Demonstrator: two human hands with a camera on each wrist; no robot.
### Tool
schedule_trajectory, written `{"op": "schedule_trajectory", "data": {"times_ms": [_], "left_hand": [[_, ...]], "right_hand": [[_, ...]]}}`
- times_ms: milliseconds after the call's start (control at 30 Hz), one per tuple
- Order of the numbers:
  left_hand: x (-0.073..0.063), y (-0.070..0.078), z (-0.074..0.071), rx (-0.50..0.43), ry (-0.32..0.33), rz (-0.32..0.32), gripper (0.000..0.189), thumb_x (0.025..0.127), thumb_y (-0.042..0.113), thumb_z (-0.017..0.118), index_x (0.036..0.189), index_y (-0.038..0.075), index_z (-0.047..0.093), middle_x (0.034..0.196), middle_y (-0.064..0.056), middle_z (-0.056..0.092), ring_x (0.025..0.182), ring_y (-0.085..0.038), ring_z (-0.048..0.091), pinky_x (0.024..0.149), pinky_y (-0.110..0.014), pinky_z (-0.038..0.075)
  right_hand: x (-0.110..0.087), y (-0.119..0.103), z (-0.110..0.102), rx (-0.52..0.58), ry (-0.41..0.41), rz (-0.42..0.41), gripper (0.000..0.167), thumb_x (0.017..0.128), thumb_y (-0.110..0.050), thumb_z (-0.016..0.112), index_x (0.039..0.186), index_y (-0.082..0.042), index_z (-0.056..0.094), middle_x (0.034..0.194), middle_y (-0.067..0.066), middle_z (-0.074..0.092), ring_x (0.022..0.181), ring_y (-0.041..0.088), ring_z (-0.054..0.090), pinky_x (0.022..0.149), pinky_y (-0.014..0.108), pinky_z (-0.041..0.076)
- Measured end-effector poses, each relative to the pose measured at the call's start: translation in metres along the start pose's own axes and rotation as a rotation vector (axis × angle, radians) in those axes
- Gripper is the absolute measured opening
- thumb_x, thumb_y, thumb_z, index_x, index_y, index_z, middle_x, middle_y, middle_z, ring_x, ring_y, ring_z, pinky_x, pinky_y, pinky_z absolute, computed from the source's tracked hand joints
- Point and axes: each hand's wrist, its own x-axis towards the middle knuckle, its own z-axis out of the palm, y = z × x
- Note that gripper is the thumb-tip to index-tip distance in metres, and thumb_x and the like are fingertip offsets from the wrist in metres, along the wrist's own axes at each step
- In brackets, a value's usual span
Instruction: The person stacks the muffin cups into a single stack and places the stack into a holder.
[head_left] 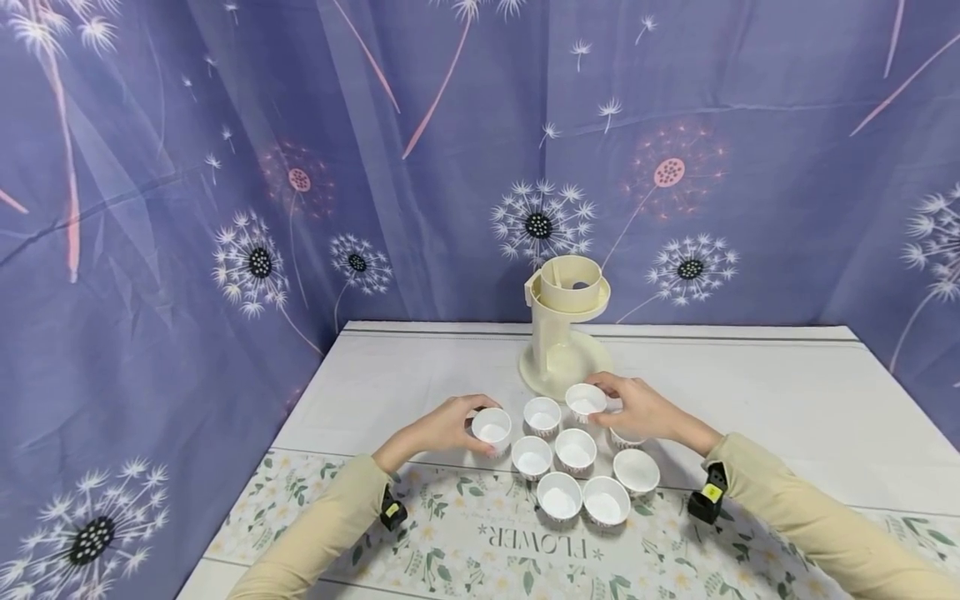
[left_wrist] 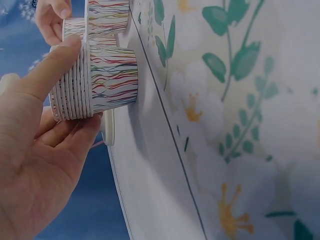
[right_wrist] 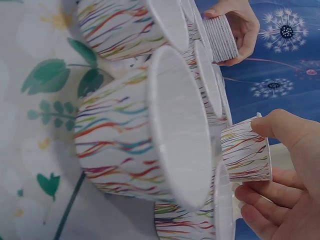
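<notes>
My left hand (head_left: 442, 425) grips a stack of nested white paper cups (left_wrist: 75, 90), with thumb on one side and fingers on the other. Coloured wavy lines run round the cup at the stack's bottom, which stands at or just above the table. At the back of a cluster, my right hand (head_left: 641, 407) pinches a single paper cup (right_wrist: 247, 152) with the same pattern by its rim and side. Several more paper cups (head_left: 575, 450) stand upright between the two hands, mouths up. One cup (head_left: 628, 438) is partly hidden beneath the right hand.
Behind the cups stands a cream plastic stand (head_left: 551, 342) with a round base and an open ring-shaped holder on top. A floral cloth strip (head_left: 450, 550) with lettering covers the front of the white table (head_left: 750, 392). Purple dandelion curtains (head_left: 450, 208) hang behind and at left.
</notes>
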Motion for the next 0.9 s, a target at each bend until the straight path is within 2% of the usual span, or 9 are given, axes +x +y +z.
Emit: {"op": "schedule_trajectory", "data": {"times_ms": [167,333,600,733,900], "left_hand": [[0.001,0.001,0.001,0.041,-0.003,-0.001,0.064,0.070,0.028,0.087,0.125,0.008,0.060,0.118,-0.004,0.066,0.111,-0.019,0.062,0.095,-0.028,0.053],[0.002,0.002,-0.001,0.074,0.001,0.017,0.063,0.071,0.030,0.087,0.124,0.010,0.060,0.116,-0.004,0.067,0.107,-0.018,0.063,0.092,-0.027,0.054],[-0.001,0.002,-0.003,0.112,0.016,0.011,0.068,0.070,0.032,0.087,0.127,0.012,0.057,0.114,-0.003,0.067,0.104,-0.016,0.063,0.091,-0.030,0.055],[-0.001,0.002,-0.002,0.094,0.033,0.016,0.068,0.068,0.031,0.088,0.124,0.013,0.054,0.111,-0.003,0.067,0.103,-0.016,0.063,0.093,-0.031,0.055],[0.000,0.002,-0.001,0.051,0.032,0.016,0.061,0.068,0.031,0.089,0.116,0.013,0.056,0.110,-0.001,0.067,0.103,-0.015,0.063,0.095,-0.031,0.054]], "right_hand": [[0.000,-0.005,-0.001,-0.012,0.012,-0.020,0.045,0.082,-0.020,0.075,0.122,-0.005,0.059,0.110,0.005,0.068,0.099,0.027,0.065,0.087,0.046,0.055],[0.002,-0.012,-0.002,-0.015,0.029,-0.020,0.046,0.082,-0.022,0.075,0.121,-0.004,0.059,0.111,0.008,0.068,0.098,0.028,0.066,0.087,0.047,0.055],[0.009,-0.022,-0.003,0.010,0.002,-0.020,0.047,0.084,-0.028,0.075,0.122,-0.006,0.059,0.111,0.005,0.068,0.098,0.025,0.066,0.089,0.045,0.055],[0.009,-0.025,-0.003,0.031,-0.014,-0.013,0.048,0.084,-0.028,0.075,0.123,-0.006,0.058,0.111,0.006,0.068,0.097,0.024,0.066,0.089,0.045,0.055],[0.009,-0.029,-0.004,0.059,-0.041,0.006,0.050,0.085,-0.031,0.074,0.126,-0.007,0.057,0.116,0.010,0.067,0.102,0.030,0.066,0.089,0.047,0.055]]}}
